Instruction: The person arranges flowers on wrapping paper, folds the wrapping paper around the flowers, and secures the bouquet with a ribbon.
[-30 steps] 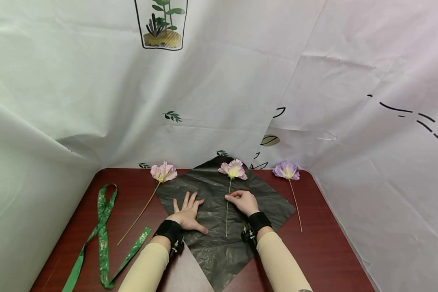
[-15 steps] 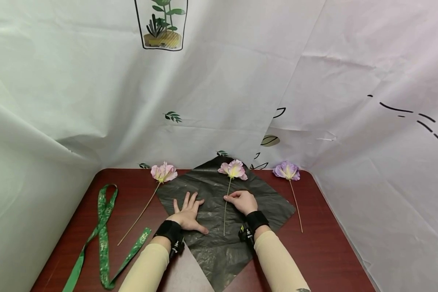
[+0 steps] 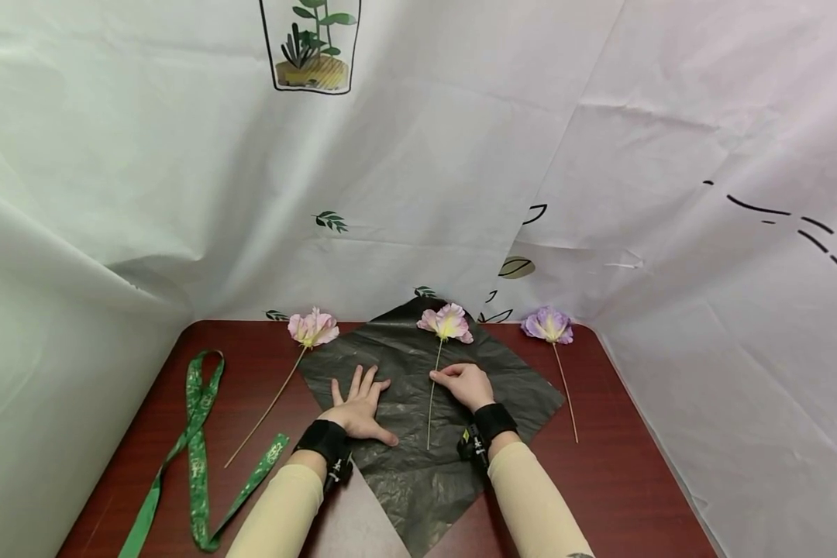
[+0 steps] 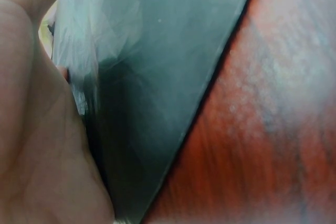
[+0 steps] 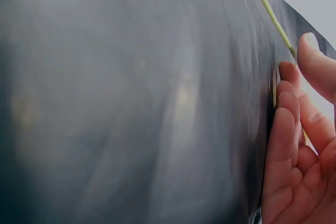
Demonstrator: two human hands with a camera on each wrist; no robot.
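A sheet of thin black wrapping paper (image 3: pixel 404 480) lies diamond-wise on the table. On it rests a pink and yellow artificial flower (image 3: pixel 449 322), its bloom near the sheet's far corner and its thin stem pointing toward me. My right hand (image 3: pixel 466 385) pinches that stem partway down between thumb and fingertips; the right wrist view shows the green stem (image 5: pixel 273 17) running to the thumb. With fingers spread, my left hand (image 3: pixel 358 407) presses flat on the left part of the sheet. The left wrist view has its palm (image 4: pixel 42 145) beside the black paper (image 4: pixel 152 77).
A pink flower (image 3: pixel 312 328) lies to the left, its bloom beside the sheet's edge. To the right is a purple flower (image 3: pixel 548 325). A green printed ribbon (image 3: pixel 198 465) lies looped at the table's left. White printed cloth (image 3: pixel 418 170) hangs behind the reddish-brown table (image 3: pixel 621 480).
The lower end of the middle flower's stem has swung slightly left, with my right hand still pinching it. My left hand stays in place.
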